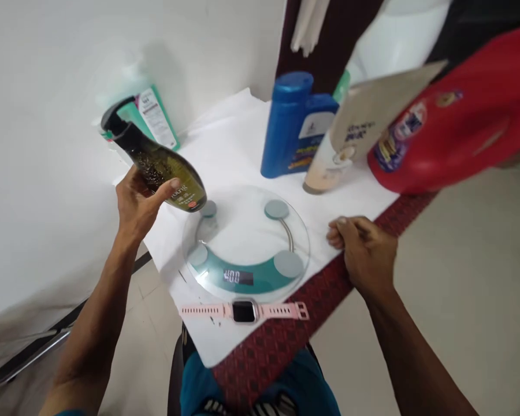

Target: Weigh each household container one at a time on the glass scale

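My left hand [138, 202] is wrapped around a dark olive pump bottle [169, 173] with a black pump head. The bottle is tilted, its base above the far left part of a round glass scale [242, 231]. A lit display [238, 277] on the scale's teal band seems to read 400. My right hand [366, 248] is a loose fist by the table's right edge, with nothing visible in it. Just in front of the scale, a smartwatch with a pink strap [245, 312] lies stretched out flat.
Behind the scale stand a blue bottle [286, 127], a beige tube [351, 133] and a large red detergent bottle [450, 121]. A green bottle [160, 118] is by the wall. White paper [225, 150] covers much of the red patterned tablecloth [277, 323].
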